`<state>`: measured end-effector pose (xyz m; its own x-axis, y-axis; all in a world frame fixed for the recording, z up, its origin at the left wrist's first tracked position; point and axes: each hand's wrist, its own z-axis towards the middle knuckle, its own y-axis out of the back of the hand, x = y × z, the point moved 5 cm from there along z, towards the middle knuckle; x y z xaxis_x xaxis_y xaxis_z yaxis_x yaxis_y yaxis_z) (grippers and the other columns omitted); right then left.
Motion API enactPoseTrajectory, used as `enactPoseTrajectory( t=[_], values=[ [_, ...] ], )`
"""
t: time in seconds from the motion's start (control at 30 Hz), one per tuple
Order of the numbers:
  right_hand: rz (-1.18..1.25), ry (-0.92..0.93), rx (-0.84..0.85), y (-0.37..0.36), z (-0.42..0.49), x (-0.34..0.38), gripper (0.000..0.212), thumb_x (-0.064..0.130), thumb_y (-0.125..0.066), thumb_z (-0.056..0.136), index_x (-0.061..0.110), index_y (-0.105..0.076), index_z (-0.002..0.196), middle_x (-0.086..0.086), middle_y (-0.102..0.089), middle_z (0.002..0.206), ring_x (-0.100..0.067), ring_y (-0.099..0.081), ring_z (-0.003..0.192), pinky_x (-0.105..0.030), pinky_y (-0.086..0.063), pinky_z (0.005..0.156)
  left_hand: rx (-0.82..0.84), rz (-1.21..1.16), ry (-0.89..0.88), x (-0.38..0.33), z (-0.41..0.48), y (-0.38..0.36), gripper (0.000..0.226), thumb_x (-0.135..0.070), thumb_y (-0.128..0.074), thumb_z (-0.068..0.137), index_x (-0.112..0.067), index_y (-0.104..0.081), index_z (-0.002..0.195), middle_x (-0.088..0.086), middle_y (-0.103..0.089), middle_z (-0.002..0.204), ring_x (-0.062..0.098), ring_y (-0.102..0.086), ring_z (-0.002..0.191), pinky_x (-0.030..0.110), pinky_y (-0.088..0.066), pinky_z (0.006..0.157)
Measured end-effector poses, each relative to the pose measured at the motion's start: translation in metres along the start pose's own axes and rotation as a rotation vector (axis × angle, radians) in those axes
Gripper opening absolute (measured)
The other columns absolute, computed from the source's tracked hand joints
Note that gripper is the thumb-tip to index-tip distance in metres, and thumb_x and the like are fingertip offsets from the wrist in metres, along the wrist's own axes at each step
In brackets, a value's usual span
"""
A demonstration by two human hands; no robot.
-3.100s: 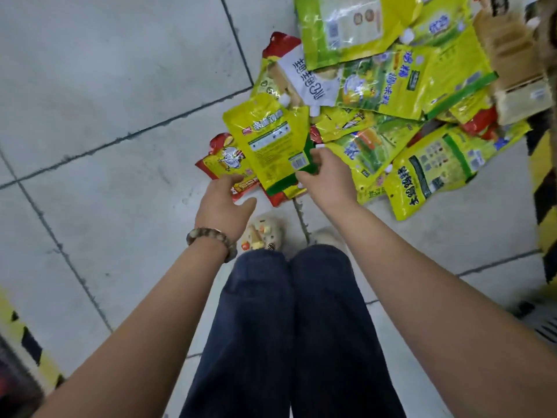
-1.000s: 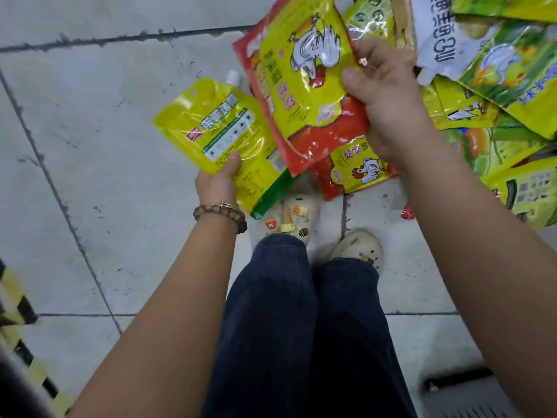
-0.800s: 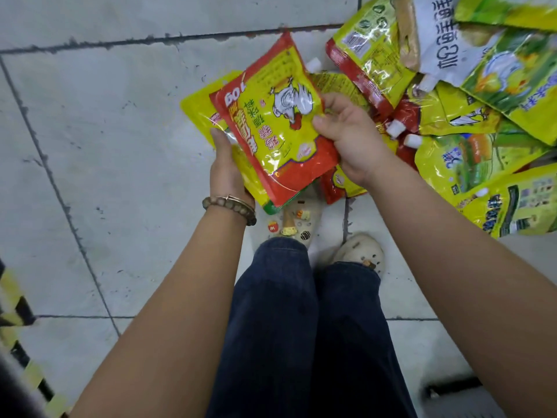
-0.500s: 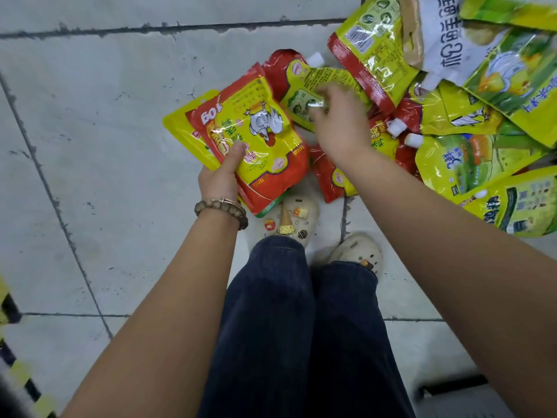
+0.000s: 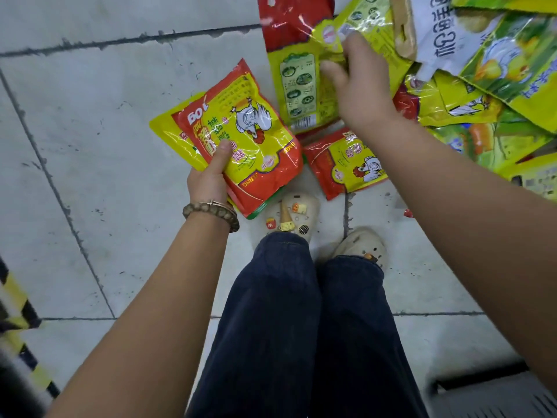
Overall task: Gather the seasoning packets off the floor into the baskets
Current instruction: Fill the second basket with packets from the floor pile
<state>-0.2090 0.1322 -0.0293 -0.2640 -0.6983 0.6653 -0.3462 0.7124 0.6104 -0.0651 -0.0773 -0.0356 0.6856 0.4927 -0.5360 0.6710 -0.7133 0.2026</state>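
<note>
My left hand point(image 5: 211, 176): thumb clamped on chicken packet point(image 5: 250, 137), stacked over yellow packet point(image 5: 164, 128), which is mostly hidden. My right hand point(image 5: 361, 86): pinching green-backed packet point(image 5: 298, 86), its top cut off, my fingers blurred. Floor packet point(image 5: 352, 161): near my shoes point(image 5: 297, 212), right corner hidden. Pile point(image 5: 482, 86): on the floor, overlapping, running out of view. Basket point(image 5: 497, 396): bottom-right corner, blurred, cropped.

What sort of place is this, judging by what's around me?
Likely a shop or stockroom: a heap of retail seasoning packets on a grey tiled floor, yellow-and-black hazard striping at the left edge, and what looks like a grey basket corner at bottom right.
</note>
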Motion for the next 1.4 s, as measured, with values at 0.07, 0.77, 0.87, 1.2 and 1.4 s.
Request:
enactPoseTrajectory(
  t=[0.07, 0.77, 0.87, 1.2, 1.4],
  values=[
    [0.194, -0.07, -0.07, 0.02, -0.025, -0.003, 0.009, 0.018, -0.054, 0.092, 0.009, -0.052, 0.092, -0.001, -0.052, 0.078, -0.007, -0.046, 0.069, -0.028, -0.037, 0.066, 0.034, 0.001, -0.01, -0.01, -0.012, 0.0, 0.015, -0.015, -0.07, 0.082, -0.014, -0.065, 0.095, -0.001, -0.074, 0.079, 0.019, -0.071, 0.075, 0.034, -0.056, 0.066],
    [1.208, -0.691, -0.978, 0.275, -0.446, -0.102, 0.055, 0.008, -0.073, 0.068, 0.016, -0.04, 0.111, 0.003, -0.06, 0.091, 0.0, -0.064, 0.071, -0.024, -0.054, 0.069, 0.933, 1.018, -0.414, -0.005, -0.405, -0.146, 0.014, -0.01, -0.071, 0.079, -0.022, -0.066, 0.083, -0.016, -0.071, 0.068, 0.004, -0.068, 0.066, 0.022, -0.054, 0.062],
    [1.252, -0.74, -1.133, 0.294, -0.534, -0.128, 0.059, 0.003, -0.074, 0.07, 0.015, -0.044, 0.12, 0.004, -0.065, 0.099, -0.007, -0.067, 0.084, -0.035, -0.056, 0.078, 1.017, 1.111, -0.445, 0.055, -0.474, -0.151, 0.014, -0.013, -0.075, 0.076, -0.022, -0.066, 0.081, -0.014, -0.072, 0.07, 0.007, -0.068, 0.067, 0.03, -0.055, 0.069],
    [1.106, -1.043, -1.622, 0.31, -0.841, -0.232, 0.027, 0.007, -0.072, 0.072, 0.014, -0.058, 0.094, 0.013, -0.069, 0.072, -0.004, -0.063, 0.066, -0.023, -0.052, 0.061, 1.583, 1.377, -0.518, 0.313, -0.702, -0.124, 0.03, -0.02, -0.068, 0.073, -0.017, -0.062, 0.102, -0.016, -0.069, 0.084, -0.002, -0.066, 0.08, 0.018, -0.052, 0.072],
    [0.941, -1.112, -1.613, 0.3, -0.919, -0.325, 0.025, 0.006, -0.067, 0.08, 0.025, -0.053, 0.088, 0.006, -0.063, 0.085, -0.002, -0.061, 0.069, -0.023, -0.05, 0.065, 1.557, 1.458, -0.542, 0.468, -0.752, -0.11, 0.037, -0.005, -0.067, 0.079, -0.006, -0.053, 0.114, -0.007, -0.061, 0.086, 0.008, -0.059, 0.073, 0.015, -0.046, 0.061]
  ],
)
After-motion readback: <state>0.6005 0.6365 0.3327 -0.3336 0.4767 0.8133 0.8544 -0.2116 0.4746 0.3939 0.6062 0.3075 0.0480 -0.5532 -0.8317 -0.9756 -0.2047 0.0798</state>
